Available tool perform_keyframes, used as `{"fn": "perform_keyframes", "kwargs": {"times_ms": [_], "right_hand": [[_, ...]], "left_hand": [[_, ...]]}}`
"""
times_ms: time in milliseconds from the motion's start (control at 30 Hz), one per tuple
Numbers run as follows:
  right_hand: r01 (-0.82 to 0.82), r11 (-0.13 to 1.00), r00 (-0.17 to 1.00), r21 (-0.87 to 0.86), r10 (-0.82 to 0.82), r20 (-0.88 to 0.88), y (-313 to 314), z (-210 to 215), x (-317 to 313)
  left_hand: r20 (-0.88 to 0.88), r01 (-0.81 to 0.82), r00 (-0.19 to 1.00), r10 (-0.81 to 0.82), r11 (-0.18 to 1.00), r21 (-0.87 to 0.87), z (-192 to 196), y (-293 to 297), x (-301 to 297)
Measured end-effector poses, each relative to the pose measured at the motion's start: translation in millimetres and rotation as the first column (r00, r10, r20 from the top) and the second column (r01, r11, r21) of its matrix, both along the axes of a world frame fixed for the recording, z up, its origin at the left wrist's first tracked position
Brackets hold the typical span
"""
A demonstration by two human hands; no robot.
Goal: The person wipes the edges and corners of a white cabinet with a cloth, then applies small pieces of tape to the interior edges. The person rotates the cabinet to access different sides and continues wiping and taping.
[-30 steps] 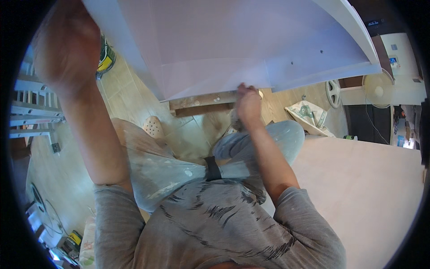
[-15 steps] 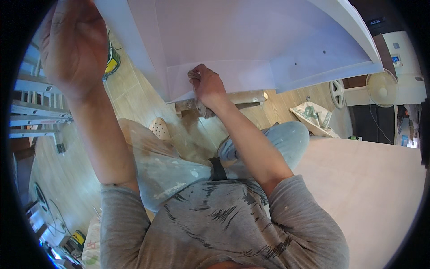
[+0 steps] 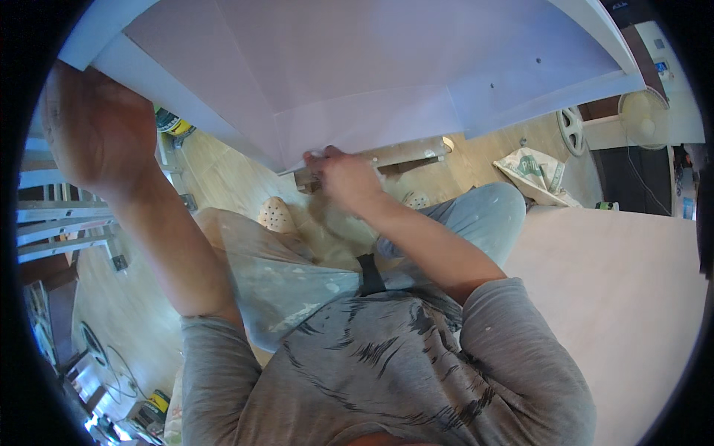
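Overhead, white panel [image 3: 357, 67] running left-right, left hand [image 3: 97, 134] and right hand [image 3: 346, 175] beneath

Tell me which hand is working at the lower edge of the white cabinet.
The right hand, fingers pinched at the white cabinet's lower edge; the left hand braces its outer side, higher up.

Single head-worn fisheye view, looking steeply down past white panel [image 3: 372, 67] at own torso and floor, close range.

Left hand [image 3: 97, 137] and right hand [image 3: 346, 175] on panel [image 3: 357, 67] edges.
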State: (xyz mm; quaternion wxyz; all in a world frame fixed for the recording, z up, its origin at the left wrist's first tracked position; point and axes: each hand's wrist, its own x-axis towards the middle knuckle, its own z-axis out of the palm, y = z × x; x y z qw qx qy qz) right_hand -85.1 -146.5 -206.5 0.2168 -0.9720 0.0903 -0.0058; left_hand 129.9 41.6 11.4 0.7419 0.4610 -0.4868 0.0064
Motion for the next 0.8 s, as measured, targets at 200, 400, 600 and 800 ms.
{"fn": "perform_keyframes", "kwargs": {"times_ms": [200, 400, 600, 800], "right_hand": [[0.283, 0.958, 0.955, 0.034, -0.278, -0.103, -24.4, 14.3, -18.8], [0.258, 0.529, 0.927, 0.809, -0.371, -0.053, 24.9, -9.0, 25.2], [-0.163, 0.233, 0.735, 0.959, -0.62, 0.275, 51.2, 82.0, 36.6], [-0.469, 0.528, 0.527, 0.708, -0.476, 0.704, 64.8, 218.6, 46.7]], "left_hand": [[0.202, -0.251, 0.946, 0.252, 0.967, -0.035, 9.7, -20.0, -8.5], [0.175, -0.185, 0.964, 0.201, 0.977, -0.103, 5.7, -32.1, -14.2], [0.046, -0.154, 0.985, 0.168, 0.961, -0.229, 13.5, -47.3, -33.0], [0.098, -0.176, 0.974, 0.205, 0.953, -0.248, 14.8, -46.0, -29.2]]}}
